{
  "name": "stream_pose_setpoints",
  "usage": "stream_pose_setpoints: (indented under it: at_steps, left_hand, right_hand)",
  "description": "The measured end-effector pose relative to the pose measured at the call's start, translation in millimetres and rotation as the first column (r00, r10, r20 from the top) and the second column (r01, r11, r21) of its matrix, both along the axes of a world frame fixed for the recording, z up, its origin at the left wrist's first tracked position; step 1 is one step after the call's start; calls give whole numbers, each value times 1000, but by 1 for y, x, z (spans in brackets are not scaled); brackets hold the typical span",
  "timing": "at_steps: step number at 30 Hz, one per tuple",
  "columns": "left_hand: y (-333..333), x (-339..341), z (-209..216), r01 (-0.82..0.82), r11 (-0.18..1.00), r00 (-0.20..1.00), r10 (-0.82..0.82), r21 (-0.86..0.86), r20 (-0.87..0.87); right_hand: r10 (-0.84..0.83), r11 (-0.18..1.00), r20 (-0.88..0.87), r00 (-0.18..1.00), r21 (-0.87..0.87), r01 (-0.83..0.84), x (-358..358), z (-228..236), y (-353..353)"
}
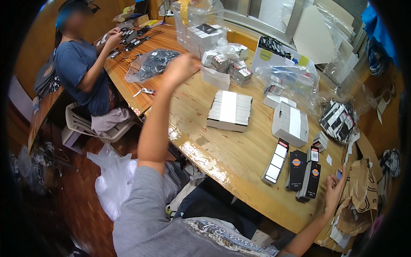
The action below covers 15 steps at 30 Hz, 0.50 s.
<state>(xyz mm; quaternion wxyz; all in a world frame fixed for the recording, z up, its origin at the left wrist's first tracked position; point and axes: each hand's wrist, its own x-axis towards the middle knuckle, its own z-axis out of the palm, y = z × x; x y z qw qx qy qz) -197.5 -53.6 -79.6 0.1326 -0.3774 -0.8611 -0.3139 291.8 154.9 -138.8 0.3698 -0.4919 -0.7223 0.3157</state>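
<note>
My left arm stretches across the table, its hand (182, 70) above the far side. Those fingers are blurred, and whether they grip anything is unclear. Close by them is a small white open box (215, 79). At the table's right edge my right hand (334, 190) is bent round a small bluish-grey thing (339, 174), too little of it showing to name. Left of that hand lie two stacks of black printed cards (296, 171) (314, 182) and a black strip with white panels (276, 162). Mid-table stands a banded block of white cards (230, 109).
Another banded card block (290, 123) sits to the right. Behind are a clear bag (295, 81), a white carton (267, 58) and stacked white boxes (201, 38). Pliers (144, 91) lie near the left edge. A co-worker (83, 64) sits at the left, handling black items.
</note>
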Motion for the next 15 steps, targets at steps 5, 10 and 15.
stream_pose_setpoints:
  at_steps: [5, 10, 15]
  left_hand:
    - [-75, -124, -68, -749, 561, 660, 678, -353, -324]
    - [-71, -129, -46, -530, 840, 845, 510, -120, -159]
    - [-12, -96, -28, -193, 970, 979, 182, -145, -89]
  right_hand:
    - [37, 999, -36, 999, -25, -38, 8, -8, 12]
    - [59, 998, -46, 997, 5, -59, 6, -12, 11]
    - [4, 1000, -79, 997, -22, -6, 10, -11, 8]
